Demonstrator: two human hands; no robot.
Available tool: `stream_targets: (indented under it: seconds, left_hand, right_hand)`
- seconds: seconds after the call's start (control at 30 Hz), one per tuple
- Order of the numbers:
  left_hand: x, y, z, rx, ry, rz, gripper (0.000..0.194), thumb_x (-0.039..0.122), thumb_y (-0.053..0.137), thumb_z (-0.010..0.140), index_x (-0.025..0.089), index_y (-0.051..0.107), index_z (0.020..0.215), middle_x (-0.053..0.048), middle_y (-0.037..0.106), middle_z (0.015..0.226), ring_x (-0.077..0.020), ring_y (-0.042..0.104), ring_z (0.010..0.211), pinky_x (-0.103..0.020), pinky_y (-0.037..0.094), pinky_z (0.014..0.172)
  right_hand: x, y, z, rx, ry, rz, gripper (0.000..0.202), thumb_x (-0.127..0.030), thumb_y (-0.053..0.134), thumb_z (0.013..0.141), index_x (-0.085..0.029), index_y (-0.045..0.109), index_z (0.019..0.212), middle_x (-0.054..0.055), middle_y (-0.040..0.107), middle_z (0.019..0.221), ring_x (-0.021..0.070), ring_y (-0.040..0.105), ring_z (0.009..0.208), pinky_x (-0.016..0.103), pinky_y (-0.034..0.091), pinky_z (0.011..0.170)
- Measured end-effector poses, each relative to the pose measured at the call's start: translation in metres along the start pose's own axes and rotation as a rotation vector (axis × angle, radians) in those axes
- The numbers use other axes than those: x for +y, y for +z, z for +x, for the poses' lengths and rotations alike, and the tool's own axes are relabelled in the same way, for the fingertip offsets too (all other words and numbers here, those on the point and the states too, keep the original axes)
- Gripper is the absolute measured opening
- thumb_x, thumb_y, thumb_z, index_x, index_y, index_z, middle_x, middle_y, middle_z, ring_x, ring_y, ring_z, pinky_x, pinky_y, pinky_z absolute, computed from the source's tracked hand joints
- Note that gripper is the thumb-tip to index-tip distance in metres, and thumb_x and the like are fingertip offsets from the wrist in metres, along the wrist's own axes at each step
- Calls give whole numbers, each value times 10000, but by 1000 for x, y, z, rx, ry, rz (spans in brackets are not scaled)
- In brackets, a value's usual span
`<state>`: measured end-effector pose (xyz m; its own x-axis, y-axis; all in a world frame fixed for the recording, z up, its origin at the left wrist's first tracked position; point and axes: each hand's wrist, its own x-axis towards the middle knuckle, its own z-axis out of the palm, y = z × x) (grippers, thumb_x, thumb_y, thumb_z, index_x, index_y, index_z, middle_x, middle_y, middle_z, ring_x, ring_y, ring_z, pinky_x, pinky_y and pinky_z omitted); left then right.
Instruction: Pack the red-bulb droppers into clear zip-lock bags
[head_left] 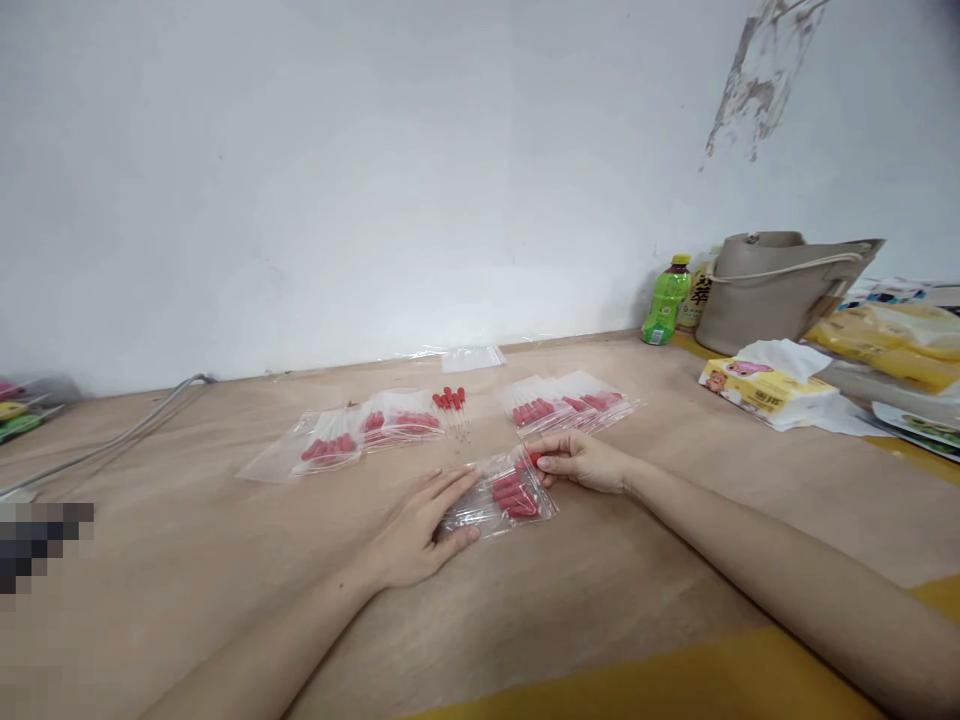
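A clear zip bag [486, 512] lies on the brown paper in front of me, with several red handles and thin shafts inside. My left hand [424, 530] rests flat across the bag's left end, fingers stretched out and apart. At its right end, by the bag's mouth, my right hand [581, 462] pinches a red-handled needle tool [531, 458]; its shaft reaches toward the bag, and I cannot tell how far inside it is. Beyond the hands, several loose red-handled needle tools [448, 398] lie side by side, thin ends toward me.
Filled zip bags lie in an overlapping row [330, 448] at left and another group [570, 400] at right. A flat plastic bag [472, 358] lies by the wall. Farther right stand a green bottle [666, 302], a grey bag [772, 295] and a tissue pack [772, 385]. A grey cable [127, 432] runs left.
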<state>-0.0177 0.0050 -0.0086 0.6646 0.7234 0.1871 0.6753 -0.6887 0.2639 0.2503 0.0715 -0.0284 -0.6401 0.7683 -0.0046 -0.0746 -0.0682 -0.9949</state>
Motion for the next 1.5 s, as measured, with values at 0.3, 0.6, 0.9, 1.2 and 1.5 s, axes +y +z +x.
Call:
stream_targets:
  seconds: [0.3,0.6,0.9,1.2,1.5]
  left_hand:
    - [0,0,1,9,9,-14,540,364,416,873,248,210,1359,-36,322,1375,-207,300,1250,-413,259,1036]
    - [-2,2,-1,4,-7,-16,547,381,424,869,244,218,1356,-26,308,1382,-191,286,1257,-386,252,1045]
    - [-1,0,0,-5,-5,0,508,398,406,874,261,265,1342,-27,319,1377,-204,301,1253,-406,265,1035]
    - [-3,1,1,-7,6,23,502,391,414,868,236,301,1332,-53,347,1361,-216,315,1245,-415,271,1029]
    - [-3,0,-1,7,12,-4,514,390,423,866,250,277,1339,-52,344,1363,-225,316,1245,-440,276,1020]
  right_hand:
    - [7,31,12,496,-14,-158,213,-281,706,549,-135,568,619,-31,554,484,73,473,433,202,387,440]
    - [1,31,6,227,-218,-522,147,-208,472,713,-170,601,654,18,632,717,160,573,743,299,449,708]
    - [-6,21,-9,222,101,-290,345,-184,591,601,-208,383,875,-55,513,779,24,407,390,165,313,350]
    - [-6,32,-10,189,-4,-421,491,-142,737,442,-173,399,796,-75,470,724,-1,335,458,148,259,417]
    - [-12,24,-9,233,203,-187,515,-307,623,634,-195,400,1085,-83,540,553,46,369,318,174,219,327]
